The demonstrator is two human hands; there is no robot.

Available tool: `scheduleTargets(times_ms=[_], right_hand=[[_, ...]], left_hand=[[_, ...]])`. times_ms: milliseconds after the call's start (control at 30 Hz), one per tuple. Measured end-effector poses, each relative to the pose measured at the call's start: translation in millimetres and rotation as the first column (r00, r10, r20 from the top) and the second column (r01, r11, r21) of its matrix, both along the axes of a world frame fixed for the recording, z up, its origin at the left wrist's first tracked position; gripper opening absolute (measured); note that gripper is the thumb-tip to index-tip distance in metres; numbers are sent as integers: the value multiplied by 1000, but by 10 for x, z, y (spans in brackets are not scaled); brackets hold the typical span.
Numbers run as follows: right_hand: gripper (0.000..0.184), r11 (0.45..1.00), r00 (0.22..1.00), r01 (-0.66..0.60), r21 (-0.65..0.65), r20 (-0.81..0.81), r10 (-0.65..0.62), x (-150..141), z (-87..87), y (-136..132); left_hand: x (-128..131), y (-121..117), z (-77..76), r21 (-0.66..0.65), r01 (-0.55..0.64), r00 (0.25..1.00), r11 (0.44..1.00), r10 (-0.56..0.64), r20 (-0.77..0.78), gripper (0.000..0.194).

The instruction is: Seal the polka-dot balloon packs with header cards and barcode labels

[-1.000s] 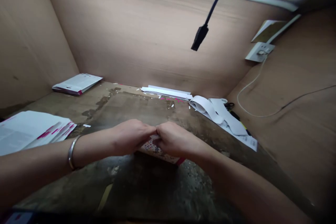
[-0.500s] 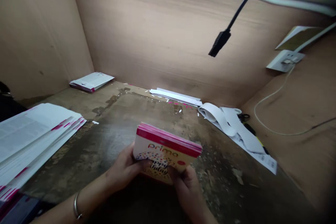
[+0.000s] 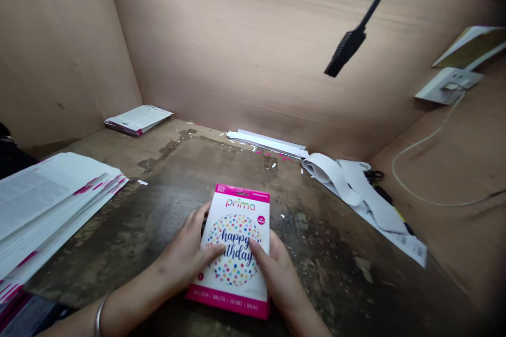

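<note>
A stack of balloon packets (image 3: 237,295) with pink top and bottom bands lies between my hands, printed "prima", "happy birthday" and a round of coloured dots. My left hand (image 3: 185,250) grips its left edge, thumb on the front face. On the opposite edge my right hand (image 3: 279,268) is closed, its thumb also across the print. The fingers behind the packets are mostly hidden. The front now faces up toward me, and the stack's thickness is out of sight.
Printed card sheets (image 3: 47,195) are piled at the left. A smaller card stack (image 3: 138,118) sits in the far left corner. White strips (image 3: 269,143) lie along the back wall. Curled paper labels (image 3: 356,195) and scissors (image 3: 373,175) are at right. A black connector (image 3: 346,52) hangs overhead.
The stack of balloon packets has tipped from showing its top edges to showing its full front face. Both hands turned with it and kept hold. The view shifted slightly.
</note>
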State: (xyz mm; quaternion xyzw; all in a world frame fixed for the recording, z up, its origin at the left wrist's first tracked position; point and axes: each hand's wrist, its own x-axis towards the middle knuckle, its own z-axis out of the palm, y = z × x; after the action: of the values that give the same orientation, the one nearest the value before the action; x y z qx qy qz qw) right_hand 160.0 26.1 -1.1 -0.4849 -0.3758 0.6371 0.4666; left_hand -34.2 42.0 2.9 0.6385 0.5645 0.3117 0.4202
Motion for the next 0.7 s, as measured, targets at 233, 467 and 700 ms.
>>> scheduleTargets(times_ms=[233,467,700], right_hand=[[36,998,922,-60,16,384,49,207,-29,42],[24,802,168,-465,375,927,-336,265,405,156],[27,630,174,-729,268,963,-208,-74,62,386]], left_hand=[[-54,-89,-198,191,541,775,819,-398,-490,43],[14,-24,-88,140,571,725,809,-416,-548,44],[-13,-32,-123,163,521,773,838,-382,-506,53]])
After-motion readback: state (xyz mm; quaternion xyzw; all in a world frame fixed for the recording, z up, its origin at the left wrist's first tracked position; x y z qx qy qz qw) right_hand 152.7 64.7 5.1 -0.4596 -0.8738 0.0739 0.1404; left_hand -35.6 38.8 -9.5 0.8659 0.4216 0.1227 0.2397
